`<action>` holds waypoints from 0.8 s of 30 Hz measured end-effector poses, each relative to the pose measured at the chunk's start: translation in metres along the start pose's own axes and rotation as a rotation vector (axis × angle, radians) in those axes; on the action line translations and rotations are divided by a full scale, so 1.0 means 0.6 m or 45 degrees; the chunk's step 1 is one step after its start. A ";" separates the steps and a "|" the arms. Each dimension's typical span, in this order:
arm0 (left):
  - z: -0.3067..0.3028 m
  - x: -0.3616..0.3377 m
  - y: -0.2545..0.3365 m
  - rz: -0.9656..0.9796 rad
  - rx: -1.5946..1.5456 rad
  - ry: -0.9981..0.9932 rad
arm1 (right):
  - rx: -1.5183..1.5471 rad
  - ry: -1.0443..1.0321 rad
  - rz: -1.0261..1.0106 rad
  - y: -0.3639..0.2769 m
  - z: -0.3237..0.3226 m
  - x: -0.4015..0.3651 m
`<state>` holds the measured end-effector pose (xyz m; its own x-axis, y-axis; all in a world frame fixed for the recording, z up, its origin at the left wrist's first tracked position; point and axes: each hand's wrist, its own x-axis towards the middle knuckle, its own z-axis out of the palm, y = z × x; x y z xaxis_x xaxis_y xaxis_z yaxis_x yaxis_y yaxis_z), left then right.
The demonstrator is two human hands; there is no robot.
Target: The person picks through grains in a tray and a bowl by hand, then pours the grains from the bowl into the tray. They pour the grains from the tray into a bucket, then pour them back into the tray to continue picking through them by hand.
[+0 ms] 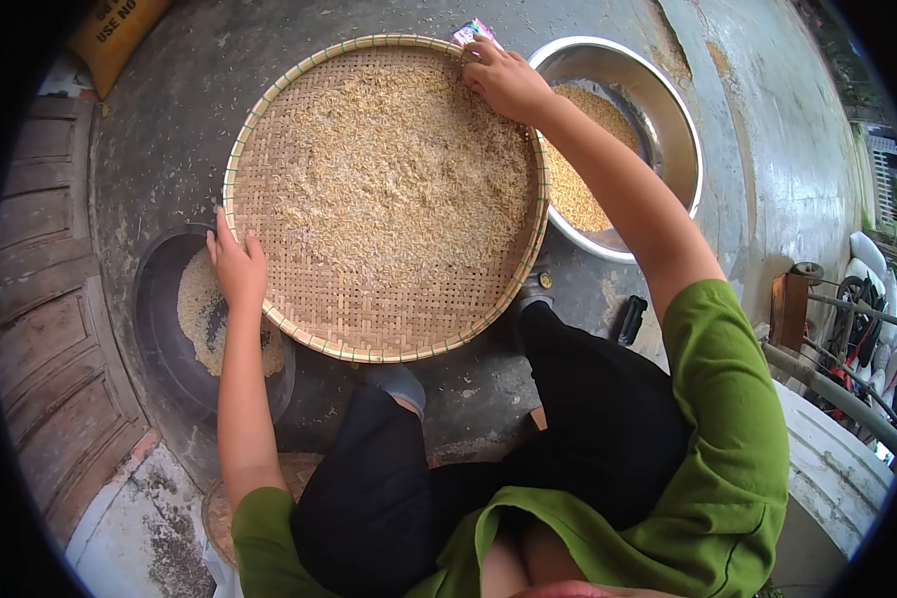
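While tray (pixel 304 317) sits level, left hand (pixel 236 265) and right hand (pixel 504 82) grip opposite rims, fingers curled over edge; best: even hold, gentle tilt, no grain (pixel 399 179) spilled.

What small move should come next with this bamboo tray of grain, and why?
Probably a short, level shake of the bamboo winnowing tray. The left hand and right hand grip opposite sides of its rim, and the grain lies spread loosely across the weave. Keeping it level seems wise, since its edges overlap the dark basin and the steel bowl in this view.
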<state>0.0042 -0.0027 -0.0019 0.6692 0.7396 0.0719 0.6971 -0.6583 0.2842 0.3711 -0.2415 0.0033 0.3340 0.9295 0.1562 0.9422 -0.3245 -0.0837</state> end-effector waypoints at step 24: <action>-0.001 -0.001 0.000 -0.008 -0.014 0.005 | 0.386 -0.162 0.613 0.127 0.003 -0.241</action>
<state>0.0040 -0.0030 -0.0014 0.6640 0.7441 0.0740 0.6982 -0.6524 0.2949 0.3944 -0.4004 -0.0276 0.6994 0.7094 -0.0874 0.6286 -0.6687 -0.3972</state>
